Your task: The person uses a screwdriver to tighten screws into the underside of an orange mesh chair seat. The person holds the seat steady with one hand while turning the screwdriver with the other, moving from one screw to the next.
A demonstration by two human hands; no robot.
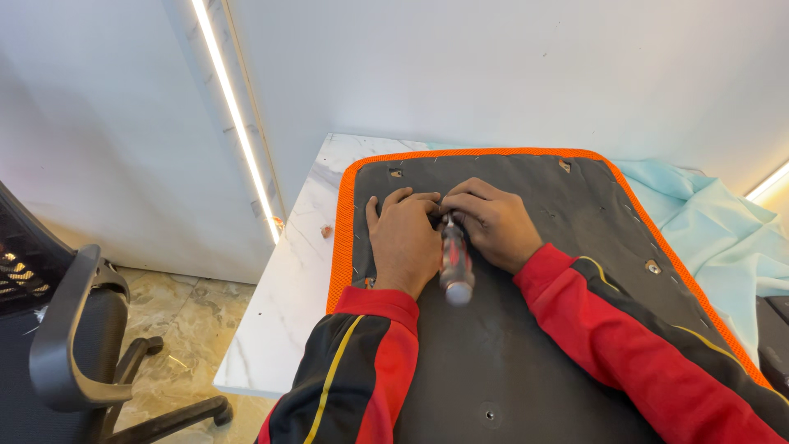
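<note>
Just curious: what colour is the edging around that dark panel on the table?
Bright orange edging, seen from the head camera.

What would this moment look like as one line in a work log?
left hand: flat on seat panel | right hand: beside screwdriver tip | screwdriver: upright between hands | panel: dark, orange-edged, on white table

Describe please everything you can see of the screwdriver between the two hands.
The screwdriver stands nearly upright between the left hand and the right hand, tilted toward the camera. Its handle looks like clear plastic with red and dark parts and ends in a pale rounded cap, blurred here. The thin metal shaft points down to the dark seat panel; its tip is hidden by the fingers. Fingers of both hands close around the shaft's lower end, while the handle itself stands free.
</note>
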